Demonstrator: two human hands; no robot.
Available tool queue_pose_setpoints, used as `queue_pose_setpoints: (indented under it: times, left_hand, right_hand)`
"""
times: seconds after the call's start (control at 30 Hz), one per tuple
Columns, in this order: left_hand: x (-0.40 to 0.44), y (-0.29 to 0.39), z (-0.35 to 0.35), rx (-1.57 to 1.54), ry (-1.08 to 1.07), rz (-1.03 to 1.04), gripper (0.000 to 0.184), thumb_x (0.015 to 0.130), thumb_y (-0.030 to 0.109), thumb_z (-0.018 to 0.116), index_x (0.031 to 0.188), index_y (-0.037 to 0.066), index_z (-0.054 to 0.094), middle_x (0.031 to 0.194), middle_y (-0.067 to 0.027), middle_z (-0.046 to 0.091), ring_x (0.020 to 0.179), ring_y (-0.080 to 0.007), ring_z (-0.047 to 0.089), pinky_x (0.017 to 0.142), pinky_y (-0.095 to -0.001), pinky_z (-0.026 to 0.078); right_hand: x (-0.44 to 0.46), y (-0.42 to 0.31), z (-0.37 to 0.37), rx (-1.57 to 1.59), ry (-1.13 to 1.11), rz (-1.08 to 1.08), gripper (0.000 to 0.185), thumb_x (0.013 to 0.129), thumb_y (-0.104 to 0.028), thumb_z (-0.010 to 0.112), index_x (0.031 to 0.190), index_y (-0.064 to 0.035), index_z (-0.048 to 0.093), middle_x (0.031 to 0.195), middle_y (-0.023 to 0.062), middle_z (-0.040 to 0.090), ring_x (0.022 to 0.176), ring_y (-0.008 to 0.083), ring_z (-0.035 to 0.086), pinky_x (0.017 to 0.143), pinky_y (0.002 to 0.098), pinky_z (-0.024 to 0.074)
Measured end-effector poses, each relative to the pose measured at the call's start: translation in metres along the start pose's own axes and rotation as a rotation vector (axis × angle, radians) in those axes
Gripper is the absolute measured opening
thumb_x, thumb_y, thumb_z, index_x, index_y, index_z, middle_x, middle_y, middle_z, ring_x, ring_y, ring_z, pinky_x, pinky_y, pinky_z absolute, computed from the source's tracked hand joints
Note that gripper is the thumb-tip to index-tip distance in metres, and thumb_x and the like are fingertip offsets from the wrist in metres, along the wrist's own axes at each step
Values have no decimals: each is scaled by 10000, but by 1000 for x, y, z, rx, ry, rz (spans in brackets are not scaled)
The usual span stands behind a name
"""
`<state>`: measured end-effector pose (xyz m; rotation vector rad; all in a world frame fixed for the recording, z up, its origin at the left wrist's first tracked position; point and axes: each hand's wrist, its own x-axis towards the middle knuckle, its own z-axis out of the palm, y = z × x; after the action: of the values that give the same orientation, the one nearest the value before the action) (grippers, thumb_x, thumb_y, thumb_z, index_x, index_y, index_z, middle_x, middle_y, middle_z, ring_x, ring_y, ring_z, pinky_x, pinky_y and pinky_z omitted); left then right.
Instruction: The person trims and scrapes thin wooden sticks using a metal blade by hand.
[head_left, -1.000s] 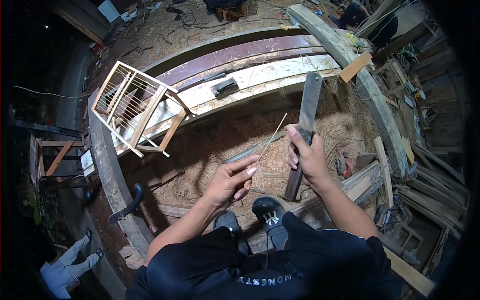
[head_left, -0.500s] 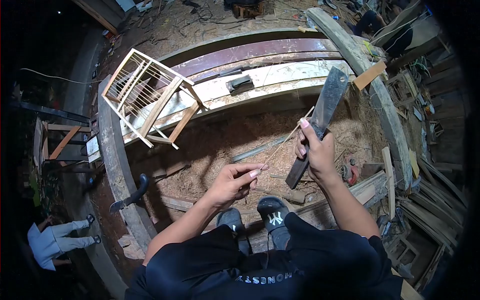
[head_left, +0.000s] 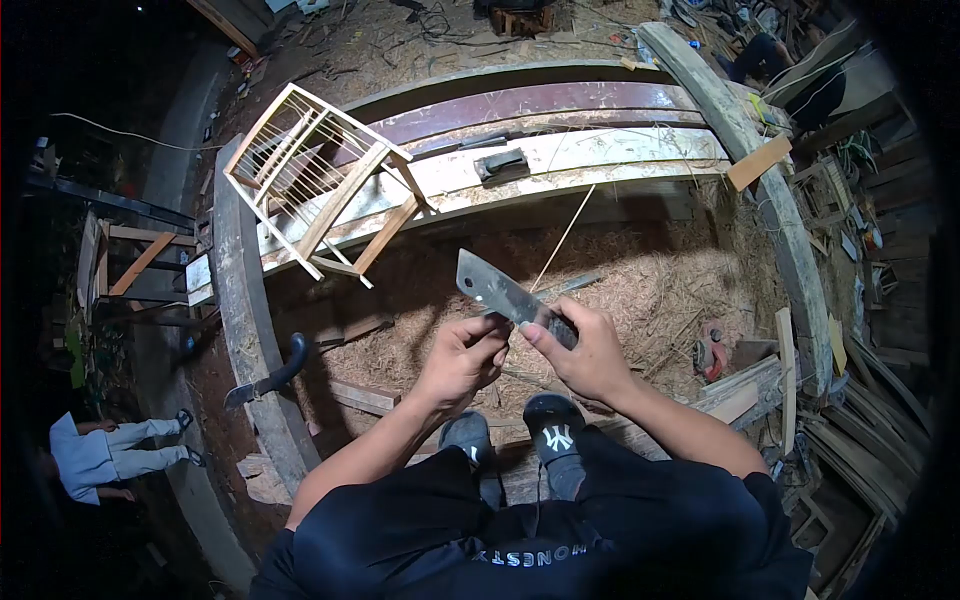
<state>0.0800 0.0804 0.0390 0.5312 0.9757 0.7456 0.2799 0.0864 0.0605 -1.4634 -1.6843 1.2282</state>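
My left hand (head_left: 462, 362) pinches the lower end of a thin bamboo stick (head_left: 563, 238). From there the stick rises to the upper right, passing behind the blade. My right hand (head_left: 585, 350) is closed around a broad knife (head_left: 500, 290) with a hole near the blade's end. The blade points to the upper left and lies across the stick, close to my left fingertips. Its handle is mostly hidden in my right hand. Whether the edge touches the stick I cannot tell.
A wooden frame with thin rods (head_left: 345, 200) stands on the white plank (head_left: 590, 155), beside a dark tool (head_left: 502, 165). A dark-handled knife (head_left: 275, 380) rests on the left beam (head_left: 240, 280). Shavings cover the ground. A person (head_left: 115, 452) is at lower left, another (head_left: 815, 95) at upper right.
My right hand has brought the knife down and left, turning the blade from upper right to upper left across the stick. The stick now stands steeper. The view has shifted slightly.
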Motion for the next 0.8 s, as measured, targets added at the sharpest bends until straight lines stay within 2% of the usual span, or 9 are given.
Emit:
queue_pose_setpoints:
  times: [0.1,0.17,0.27,0.33,0.47,0.57,0.7,0.77,0.8]
  left_hand:
    - [-8,12,25,-22,142,49,80,898,-10,577,900,20,651,680,-4,575,517,-44,471,442,-196,321]
    - [-7,9,25,-8,286,91,76,890,-12,582,855,17,643,676,-8,578,515,-47,474,439,-201,321]
    - [3,-8,-15,89,-38,2,183,859,-55,595,1029,7,621,822,-53,647,687,-104,591,587,-248,467]
    - [-11,10,14,129,169,54,228,852,-66,592,1070,1,602,863,-64,655,699,-108,605,594,-255,482]
    - [3,-8,-9,-1,-16,20,210,858,-72,621,1052,10,623,802,-51,631,602,-86,571,484,-220,431]
    - [-7,-1,16,-84,312,27,149,863,-72,610,989,2,639,777,-47,633,593,-88,576,487,-222,442]
    - [4,-12,-16,-68,-11,-52,262,851,-101,590,1090,5,584,847,-77,651,628,-118,615,522,-239,502]
    - [-10,4,21,-131,329,3,168,846,-105,581,973,-16,643,768,-60,645,601,-91,601,506,-217,485]
    - [-7,3,15,-80,240,13,196,844,-108,579,1005,-13,635,774,-59,646,597,-89,600,503,-215,483]
  right_hand:
    - [-1,0,3,-85,41,-167,388,849,-346,751,842,25,638,580,90,569,513,143,530,492,320,423]
    - [-2,-3,2,-92,-16,-24,526,824,-485,745,904,30,673,667,163,639,589,273,651,569,387,506]
    - [-3,-3,3,-121,-1,-70,526,820,-483,748,891,32,668,690,187,646,619,290,666,589,396,517]
    - [-5,1,6,-155,15,-128,531,816,-495,747,883,27,670,710,208,653,660,314,686,628,411,536]
    - [1,-3,-1,-75,-22,110,540,812,-504,747,884,25,671,711,215,656,654,329,687,615,416,535]
    - [-3,-1,3,-150,-7,-128,528,813,-498,751,884,19,674,694,202,651,606,296,673,557,400,511]
    - [1,-7,0,-79,-2,96,506,808,-471,764,896,20,680,718,217,660,644,304,689,587,410,524]
    - [-4,-3,6,-126,9,-136,500,814,-462,762,888,25,676,719,215,665,619,297,685,564,400,516]
    - [-4,-3,6,-109,11,-135,481,819,-448,762,881,21,674,707,201,664,589,291,672,547,391,502]
